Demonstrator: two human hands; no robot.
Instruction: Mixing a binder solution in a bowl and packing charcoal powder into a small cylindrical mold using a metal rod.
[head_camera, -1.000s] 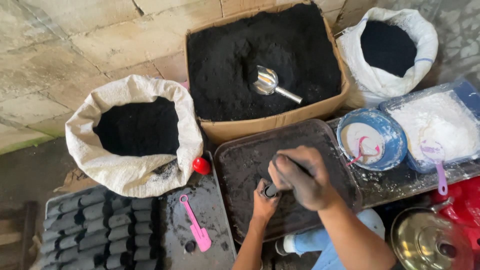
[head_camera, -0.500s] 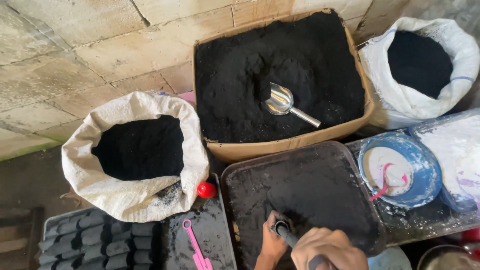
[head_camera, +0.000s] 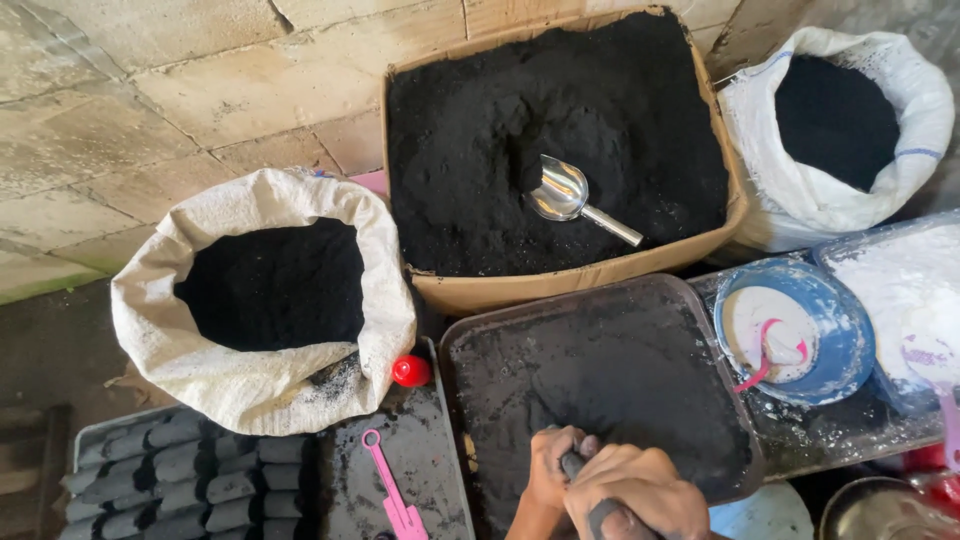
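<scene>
— At the near edge of the dark tray (head_camera: 600, 370), what is gripped?

— A dark cylindrical tool (head_camera: 600, 515) is clasped by both hands. The left hand (head_camera: 550, 475) is wrapped around its lower end, fingers curled shut; the right hand (head_camera: 640, 495) is closed over the upper part. Its tip seems to be pressed into the black powder spread across the tray, though the contact point is hidden by the fingers.

— Why is everything set so close?

— Supplies appear to be kept within reach: a cardboard box (head_camera: 560, 285) of black powder with a metal scoop (head_camera: 565, 192) lies just behind the tray, white sacks (head_camera: 265, 305) are rolled open at either side, and a blue bowl (head_camera: 790, 330) of white paste sits to the right. Finished dark blocks (head_camera: 180, 470) are racked at the lower left.
</scene>
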